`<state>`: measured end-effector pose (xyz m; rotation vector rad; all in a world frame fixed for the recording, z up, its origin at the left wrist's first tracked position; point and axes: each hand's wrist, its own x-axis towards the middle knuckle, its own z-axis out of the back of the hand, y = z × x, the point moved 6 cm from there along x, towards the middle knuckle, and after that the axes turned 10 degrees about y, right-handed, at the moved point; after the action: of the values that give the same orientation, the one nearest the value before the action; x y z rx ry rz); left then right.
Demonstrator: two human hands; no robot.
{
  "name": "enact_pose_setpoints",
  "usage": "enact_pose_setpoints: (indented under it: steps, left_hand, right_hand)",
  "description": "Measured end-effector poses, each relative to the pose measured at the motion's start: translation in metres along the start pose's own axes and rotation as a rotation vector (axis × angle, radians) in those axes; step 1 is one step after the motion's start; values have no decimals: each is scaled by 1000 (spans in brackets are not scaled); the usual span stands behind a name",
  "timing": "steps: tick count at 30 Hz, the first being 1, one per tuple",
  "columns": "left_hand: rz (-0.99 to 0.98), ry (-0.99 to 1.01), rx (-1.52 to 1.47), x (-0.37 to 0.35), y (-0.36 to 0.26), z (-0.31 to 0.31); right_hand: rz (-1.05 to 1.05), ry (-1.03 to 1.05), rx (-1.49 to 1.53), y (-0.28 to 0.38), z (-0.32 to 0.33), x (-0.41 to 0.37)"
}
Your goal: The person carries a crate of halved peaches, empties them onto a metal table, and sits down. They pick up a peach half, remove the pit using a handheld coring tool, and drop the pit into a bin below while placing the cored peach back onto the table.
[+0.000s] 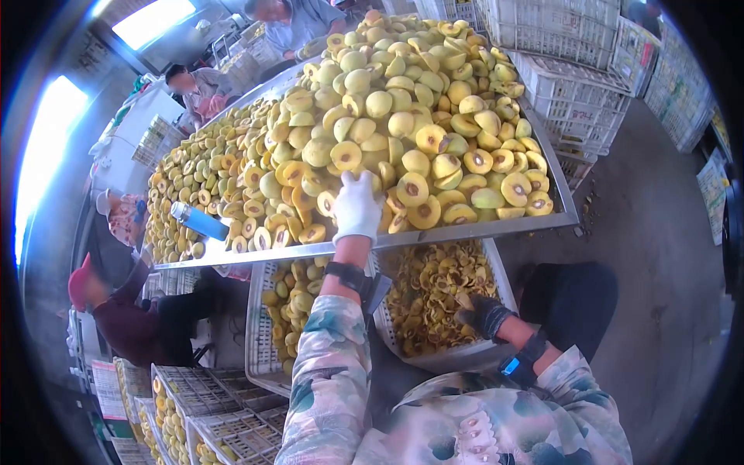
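My left hand (358,208), in a white glove, reaches over the near edge of a metal table (457,232). Its fingers are somewhat apart, with the tips against halved yellow peaches (430,139) in a large heap; nothing is visibly held. Lower right, my right hand (487,316), in a dark glove, is curled above a white crate (504,280) of peach scraps (434,287). At its fingertips is a small brownish thing (464,301) that I cannot make out. Many of the peach halves lie cut side up, showing brown centres.
A second crate (260,333) holding peaches stands left of the scraps. A light blue bottle (200,221) lies on the table's left part. Stacked white crates (570,93) stand at the right. Several people work around the table, one in a red cap (80,283).
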<state>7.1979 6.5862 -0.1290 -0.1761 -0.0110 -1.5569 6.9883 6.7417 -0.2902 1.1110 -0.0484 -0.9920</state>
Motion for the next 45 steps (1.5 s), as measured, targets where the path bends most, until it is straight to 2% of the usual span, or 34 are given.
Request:
enact_pose_setpoints:
  steps: [2,4,6,8,10,12,14,15,16,18,19,20,21,22,24,25,26,28,30,34,35,36,37,39,41,43,44,45]
  left_hand:
    - [-3,12,106,9,-9,-13]
    - [22,-62,249,10,-9,-24]
    - [-26,-81,260,2,-3,-30]
    - [17,-148,-51,-8,16,-27]
    - [145,-292,-894,-25,46,-23]
    - [55,-173,-1855,-46,51,-26]
    - [-262,11,-2215,-69,23,-13]
    - [-234,-4,-2327,-77,24,-23]
    - [-220,-11,-2325,-84,18,-21]
    - [-37,-37,-2617,-95,6,-23]
    - [41,-50,-2527,-99,2,-23]
    - [52,-51,-2532,-100,4,-30]
    - [-36,23,-2535,-100,2,-32]
    - [-124,96,-2535,-102,-2,-33]
    - [-44,14,-2428,-106,-5,-35]
    - [78,-72,-2394,-108,-6,-33]
    - [199,-155,-2352,-112,-3,-34]
    - [133,-101,-2336,-115,-5,-34]
    - [3,-189,-1835,-120,-5,-21]
    - [34,-135,-1800,-126,-6,-20]
    - [133,-105,-1960,-128,-6,-24]
    - [238,-74,-2117,-131,-9,-26]
    - [241,-72,-2118,-132,-12,-23]
    - [348,-134,-2008,-138,-10,-20]
    - [338,-191,-1978,-139,-7,-21]
    - [331,-243,-1946,-139,-5,-21]
    - [397,-290,-1897,-142,-2,-21]
    - [459,-334,-1846,-145,-1,-19]
  right_hand:
    - [42,-13,11,-2,-3,2]
    - [117,-46,49,7,-1,0]
    - [182,-60,73,12,-4,1]
    - [3,-83,30,-5,-9,3]
    - [38,-69,12,2,-1,-3]
    - [79,-45,-5,11,3,-3]
    - [230,-215,379,19,16,-4]
    - [106,-213,345,27,23,-7]
    - [104,-201,348,38,26,-7]
    - [138,-198,431,58,31,-9]
    - [129,-192,432,69,35,-11]
    - [229,-237,286,90,43,-16]
    - [329,-281,139,107,46,-19]
    - [323,-274,140,110,41,-16]
    - [505,-364,75,127,40,-16]
    - [396,-298,172,126,38,-13]
    - [391,-295,172,133,39,-14]
    - [278,-221,266,136,37,-11]
    - [296,-228,204,135,32,-7]
    - [266,-225,137,140,28,-4]
    - [264,-224,136,139,27,-2]
    - [335,-255,15,144,26,-1]
    - [405,-287,-107,150,25,-2]
    - [377,-275,-61,152,26,-5]
    - [349,-262,-15,155,26,-7]
    - [217,-241,152,146,22,-6]
    - [212,-238,157,140,20,-4]
    - [338,-227,-3,143,20,-2]
